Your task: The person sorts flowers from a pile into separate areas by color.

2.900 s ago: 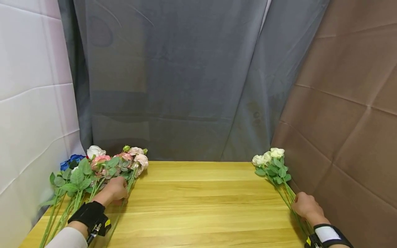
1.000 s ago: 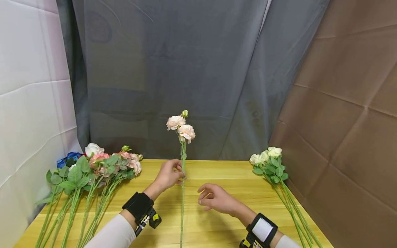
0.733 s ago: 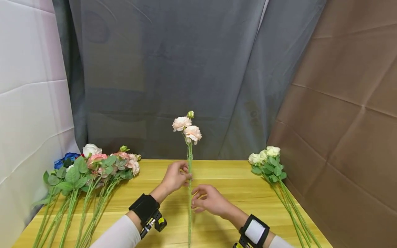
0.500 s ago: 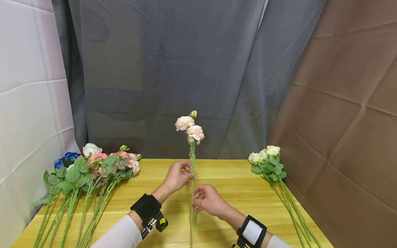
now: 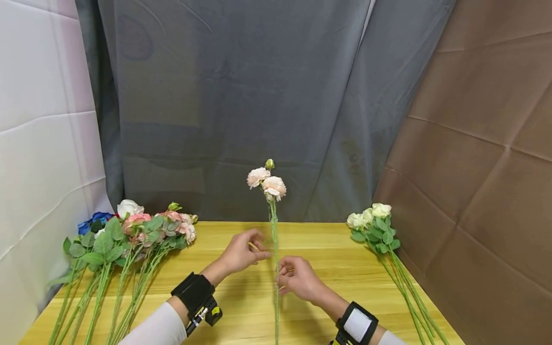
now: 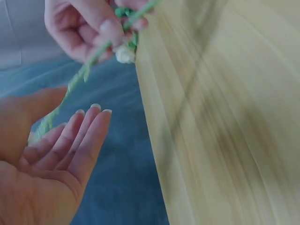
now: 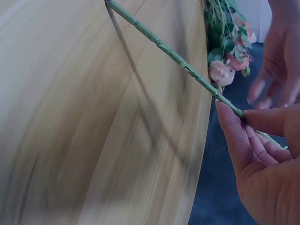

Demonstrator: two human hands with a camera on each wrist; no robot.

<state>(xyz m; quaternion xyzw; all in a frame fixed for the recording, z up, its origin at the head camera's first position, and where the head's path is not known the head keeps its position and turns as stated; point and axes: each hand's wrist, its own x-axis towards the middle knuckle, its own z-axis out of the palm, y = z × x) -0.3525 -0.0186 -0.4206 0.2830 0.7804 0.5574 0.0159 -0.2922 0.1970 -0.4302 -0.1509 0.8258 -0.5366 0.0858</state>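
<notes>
A pale pink flower (image 5: pixel 274 187) with two blooms and a green bud stands upright over the middle of the table. My right hand (image 5: pixel 299 279) pinches its long green stem (image 7: pixel 176 57) between thumb and fingers, plain in the right wrist view. To the left of the stem is my left hand (image 5: pixel 242 251), its fingers spread and relaxed. In the left wrist view the left hand (image 6: pixel 51 154) has an open palm beside the stem, with the thumb near it; whether the thumb touches it I cannot tell.
On the left of the wooden table (image 5: pixel 224 306) lie several flowers (image 5: pixel 138 225) in pink, white and blue, stems toward me. Several cream roses (image 5: pixel 371 220) lie at the right. A grey curtain (image 5: pixel 241 105) hangs behind, with a brown cloth (image 5: pixel 474 158) on the right.
From the left pile my left hand brought the pink flower to the middle. My right hand left the cream roses and took the stem; the left fingers have since let go.
</notes>
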